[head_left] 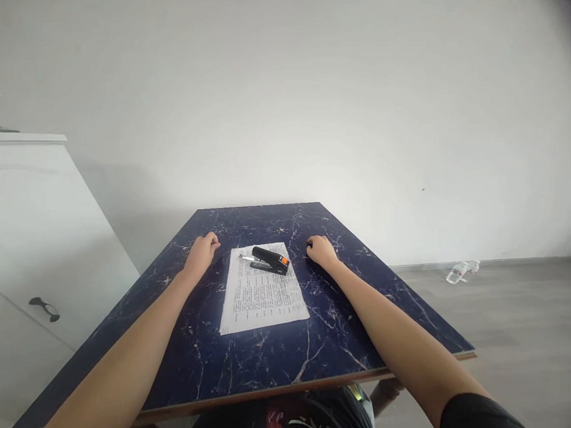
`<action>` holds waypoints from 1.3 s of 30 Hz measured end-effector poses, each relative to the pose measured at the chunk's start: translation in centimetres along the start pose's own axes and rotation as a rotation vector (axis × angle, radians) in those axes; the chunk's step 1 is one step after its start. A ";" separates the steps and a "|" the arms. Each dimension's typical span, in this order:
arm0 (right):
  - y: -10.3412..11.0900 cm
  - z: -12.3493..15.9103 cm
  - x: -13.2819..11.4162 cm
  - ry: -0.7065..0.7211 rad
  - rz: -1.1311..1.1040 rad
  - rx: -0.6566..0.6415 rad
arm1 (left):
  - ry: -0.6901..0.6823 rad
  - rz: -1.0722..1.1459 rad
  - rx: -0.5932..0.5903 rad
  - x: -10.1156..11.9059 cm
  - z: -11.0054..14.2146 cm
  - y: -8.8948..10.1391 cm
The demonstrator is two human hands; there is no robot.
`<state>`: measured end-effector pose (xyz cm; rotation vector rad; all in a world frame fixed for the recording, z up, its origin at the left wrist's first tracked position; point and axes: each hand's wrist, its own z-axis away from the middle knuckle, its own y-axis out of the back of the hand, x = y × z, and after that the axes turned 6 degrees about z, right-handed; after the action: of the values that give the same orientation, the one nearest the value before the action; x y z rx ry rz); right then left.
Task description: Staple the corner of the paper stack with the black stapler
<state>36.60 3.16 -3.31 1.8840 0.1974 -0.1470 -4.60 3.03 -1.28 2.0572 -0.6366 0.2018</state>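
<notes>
A sheet or thin stack of printed paper (263,294) lies in the middle of a dark blue marble-patterned table (205,361). On its far end rests a black stapler (271,260) with an orange patch. My left hand (201,253) lies on the table just left of the paper, fingers curled into a loose fist with nothing visible in it. My right hand (320,249) rests on the table right of the stapler, fingers also curled under, apart from it.
A white cabinet (31,242) with a dark handle (45,308) stands close to the table's left side. A white wall is behind. An empty plastic bottle (462,271) lies on the grey floor at the right, by the wall.
</notes>
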 end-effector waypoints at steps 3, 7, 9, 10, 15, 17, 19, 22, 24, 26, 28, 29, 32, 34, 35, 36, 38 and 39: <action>0.1 0.1 0.0 -0.005 0.014 -0.011 | -0.015 0.174 -0.004 2.1 0.6 0.6; 0.3 0.3 -0.2 -0.006 0.021 -0.008 | 0.030 0.445 -0.095 4.5 1.1 0.5; 0.4 0.4 -0.4 -0.007 0.023 -0.008 | 0.016 0.495 -0.112 5.2 1.2 0.2; 0.4 0.4 -0.4 -0.008 0.025 -0.009 | 0.000 0.492 -0.118 5.5 1.2 0.1; 0.4 0.3 -0.5 -0.013 0.022 -0.013 | -0.098 0.424 -0.196 6.3 1.3 -0.1; 0.3 0.3 -0.4 -0.014 0.019 -0.013 | -0.120 0.422 -0.215 6.4 1.3 -0.1; 0.4 0.3 -0.4 -0.014 0.015 -0.012 | -0.123 0.419 -0.220 6.5 1.4 -0.1; 0.5 0.3 -0.5 -0.013 0.012 -0.009 | -0.146 0.363 -0.211 6.6 1.3 -0.4; 0.5 0.3 -0.5 -0.014 0.011 -0.008 | -0.189 0.312 -0.214 6.5 1.2 -0.7; 0.5 0.3 -0.5 -0.014 0.010 -0.006 | -0.227 0.293 -0.240 6.4 1.0 -1.0; 0.5 0.4 -0.5 -0.013 0.009 -0.002 | -0.249 0.303 -0.276 6.3 0.9 -1.4; 0.5 0.4 -0.5 -0.013 0.007 0.000 | -0.257 0.312 -0.288 6.2 0.9 -1.6; 0.5 0.4 -0.5 -0.013 0.001 0.004 | -0.269 0.333 -0.273 6.0 0.7 -2.0; 0.4 0.4 -0.5 -0.014 -0.003 0.003 | -0.269 0.349 -0.267 5.9 0.7 -2.2; 0.4 0.4 -0.5 -0.016 -0.004 0.003 | -0.268 0.360 -0.274 5.9 0.6 -2.2; 0.4 0.4 -0.5 -0.017 -0.004 0.002 | -0.267 0.372 -0.285 5.9 0.6 -2.2; 0.4 0.4 -0.5 -0.019 -0.005 0.000 | -0.263 0.388 -0.300 5.8 0.6 -2.3; 0.4 0.4 -0.5 -0.020 -0.005 -0.001 | -0.262 0.393 -0.298 5.8 0.6 -2.3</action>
<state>36.21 2.60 -2.93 1.8809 0.1883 -0.1688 1.48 1.46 -1.10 1.6694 -1.1608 0.0564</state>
